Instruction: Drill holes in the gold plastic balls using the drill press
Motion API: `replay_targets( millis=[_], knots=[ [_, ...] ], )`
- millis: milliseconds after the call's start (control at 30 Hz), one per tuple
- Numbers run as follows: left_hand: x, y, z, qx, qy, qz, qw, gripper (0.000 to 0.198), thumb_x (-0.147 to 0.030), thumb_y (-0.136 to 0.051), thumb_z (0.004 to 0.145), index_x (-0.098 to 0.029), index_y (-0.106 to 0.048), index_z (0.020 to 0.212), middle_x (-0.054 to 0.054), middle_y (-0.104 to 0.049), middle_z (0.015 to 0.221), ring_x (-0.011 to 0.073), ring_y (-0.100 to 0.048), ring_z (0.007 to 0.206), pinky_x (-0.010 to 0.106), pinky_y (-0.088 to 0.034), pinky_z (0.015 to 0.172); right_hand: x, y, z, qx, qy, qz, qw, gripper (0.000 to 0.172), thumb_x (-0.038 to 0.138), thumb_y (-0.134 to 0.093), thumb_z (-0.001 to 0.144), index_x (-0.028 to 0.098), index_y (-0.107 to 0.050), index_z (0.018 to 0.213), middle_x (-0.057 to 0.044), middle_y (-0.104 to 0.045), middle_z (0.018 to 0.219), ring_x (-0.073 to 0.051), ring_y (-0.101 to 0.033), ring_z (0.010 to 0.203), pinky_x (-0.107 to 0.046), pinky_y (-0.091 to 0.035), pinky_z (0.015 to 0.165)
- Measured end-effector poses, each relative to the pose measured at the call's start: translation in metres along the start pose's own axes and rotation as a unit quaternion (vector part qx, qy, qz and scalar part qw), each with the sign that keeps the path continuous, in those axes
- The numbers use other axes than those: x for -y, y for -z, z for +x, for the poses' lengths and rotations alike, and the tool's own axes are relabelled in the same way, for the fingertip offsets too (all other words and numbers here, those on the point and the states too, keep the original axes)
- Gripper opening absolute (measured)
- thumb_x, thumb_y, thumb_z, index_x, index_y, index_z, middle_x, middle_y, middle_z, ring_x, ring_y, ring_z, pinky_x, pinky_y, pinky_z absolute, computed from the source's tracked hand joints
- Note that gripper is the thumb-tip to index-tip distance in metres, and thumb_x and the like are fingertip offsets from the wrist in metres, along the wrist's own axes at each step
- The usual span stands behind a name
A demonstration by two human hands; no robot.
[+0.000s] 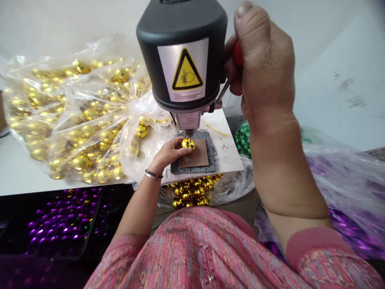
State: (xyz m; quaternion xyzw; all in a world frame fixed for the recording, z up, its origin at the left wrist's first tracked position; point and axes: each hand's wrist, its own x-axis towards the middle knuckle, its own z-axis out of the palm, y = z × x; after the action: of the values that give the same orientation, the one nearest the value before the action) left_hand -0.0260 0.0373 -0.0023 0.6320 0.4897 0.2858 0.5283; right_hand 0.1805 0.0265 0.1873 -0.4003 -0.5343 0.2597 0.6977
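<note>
Between the thumb and fingers of my left hand [174, 151] is a shiny gold faceted ball [188, 144]. It is held over a brown square board [197, 158] on the grey base plate [212, 148] of a drill press. The dark head [182, 30] of the press, with a yellow warning label [187, 72], stands above it, and its chuck [189, 131] is just over the ball. Whether the bit touches the ball, I cannot tell. My right hand [264, 60] is closed round the red knob [238, 54] of the press's lever [223, 91].
A large clear bag of gold balls [81, 120] lies on the white table [18, 176] at left. More gold balls [192, 192] sit below the table edge. Purple balls [63, 218] fill a dark bin at lower left. Green balls [243, 138] and bagged purple items [345, 228] are at right.
</note>
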Motion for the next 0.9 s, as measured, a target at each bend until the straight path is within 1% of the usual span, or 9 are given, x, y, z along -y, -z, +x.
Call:
replay_targets(
  millis=[133,233,300,400,500,633,733,833,900],
  knots=[
    [-0.013,0.002,-0.005,-0.004,-0.016,0.06,0.998,0.052,-0.046,-0.08,0.073,-0.016,-0.071,0.114,0.007,-0.075,0.108,0.0225,-0.066,0.1,0.034,-0.051,0.092,-0.002,-0.003,0.011,-0.013,-0.051,0.003,0.999,0.051,0.055,-0.054,0.094,0.015,-0.049,0.063,0.007,-0.044,0.049,-0.001,-0.044,0.046,-0.015,-0.038,0.046],
    [-0.022,0.002,-0.01,0.01,-0.007,0.064,0.998,0.049,-0.048,-0.075,0.077,-0.016,-0.071,0.114,0.007,-0.075,0.106,0.0209,-0.066,0.096,0.031,-0.051,0.086,0.0,-0.004,0.011,-0.017,-0.063,0.008,0.998,0.051,0.052,-0.052,0.096,0.014,-0.048,0.062,0.007,-0.044,0.05,0.0,-0.043,0.046,-0.014,-0.037,0.045],
    [-0.024,0.002,-0.012,0.02,-0.002,0.063,0.998,0.05,-0.05,-0.073,0.078,-0.016,-0.071,0.114,0.006,-0.075,0.105,0.0199,-0.066,0.092,0.03,-0.051,0.082,0.0,-0.004,0.01,-0.018,-0.059,0.011,0.998,0.051,0.052,-0.052,0.096,0.014,-0.048,0.063,0.007,-0.044,0.051,0.0,-0.043,0.046,-0.013,-0.037,0.045],
    [-0.022,0.003,-0.011,0.022,-0.016,0.084,0.996,0.049,-0.051,-0.073,0.079,-0.016,-0.072,0.112,0.006,-0.075,0.104,0.0201,-0.065,0.093,0.031,-0.051,0.084,0.0,-0.004,0.009,-0.016,-0.054,0.018,0.998,0.05,0.053,-0.056,0.094,0.013,-0.05,0.064,0.006,-0.047,0.055,0.0,-0.045,0.048,-0.014,-0.038,0.045],
    [-0.018,0.003,-0.007,0.009,-0.027,0.118,0.993,0.048,-0.05,-0.075,0.077,-0.016,-0.072,0.111,0.006,-0.075,0.105,0.0215,-0.065,0.096,0.032,-0.051,0.087,-0.002,-0.006,0.008,-0.022,-0.048,0.034,0.998,0.051,0.053,-0.056,0.094,0.013,-0.05,0.064,0.005,-0.048,0.057,0.0,-0.044,0.047,-0.015,-0.037,0.044],
    [-0.014,-0.002,-0.004,-0.009,-0.019,0.128,0.992,0.057,-0.045,-0.078,0.073,-0.016,-0.07,0.122,0.006,-0.076,0.107,0.0214,-0.068,0.094,0.032,-0.052,0.085,-0.001,-0.007,0.006,-0.024,-0.055,0.031,0.998,0.051,0.054,-0.054,0.095,0.013,-0.049,0.065,0.006,-0.046,0.058,0.0,-0.042,0.048,-0.015,-0.037,0.044],
    [-0.013,-0.009,-0.007,-0.008,-0.032,0.158,0.987,0.063,-0.037,-0.08,0.071,-0.018,-0.068,0.129,0.005,-0.076,0.106,0.0198,-0.068,0.089,0.031,-0.054,0.084,0.001,-0.007,0.005,-0.02,-0.063,0.023,0.998,0.05,0.054,-0.053,0.095,0.014,-0.049,0.066,0.006,-0.045,0.059,0.0,-0.042,0.049,-0.015,-0.037,0.045],
    [-0.012,-0.017,-0.01,0.0,-0.055,0.179,0.982,0.066,-0.03,-0.082,0.069,-0.018,-0.068,0.132,0.006,-0.077,0.112,0.0208,-0.069,0.095,0.031,-0.054,0.09,0.002,-0.006,0.005,-0.024,-0.065,0.022,0.997,0.051,0.055,-0.051,0.096,0.014,-0.049,0.066,0.007,-0.045,0.059,0.0,-0.041,0.049,-0.014,-0.036,0.046],
    [-0.009,-0.021,-0.01,0.006,-0.051,0.156,0.986,0.07,-0.031,-0.081,0.07,-0.017,-0.065,0.136,0.006,-0.076,0.117,0.0221,-0.07,0.1,0.032,-0.054,0.094,0.001,-0.006,0.006,-0.022,-0.062,0.023,0.998,0.052,0.057,-0.052,0.095,0.015,-0.049,0.066,0.006,-0.045,0.057,-0.001,-0.042,0.049,-0.016,-0.038,0.047]
  ],
)
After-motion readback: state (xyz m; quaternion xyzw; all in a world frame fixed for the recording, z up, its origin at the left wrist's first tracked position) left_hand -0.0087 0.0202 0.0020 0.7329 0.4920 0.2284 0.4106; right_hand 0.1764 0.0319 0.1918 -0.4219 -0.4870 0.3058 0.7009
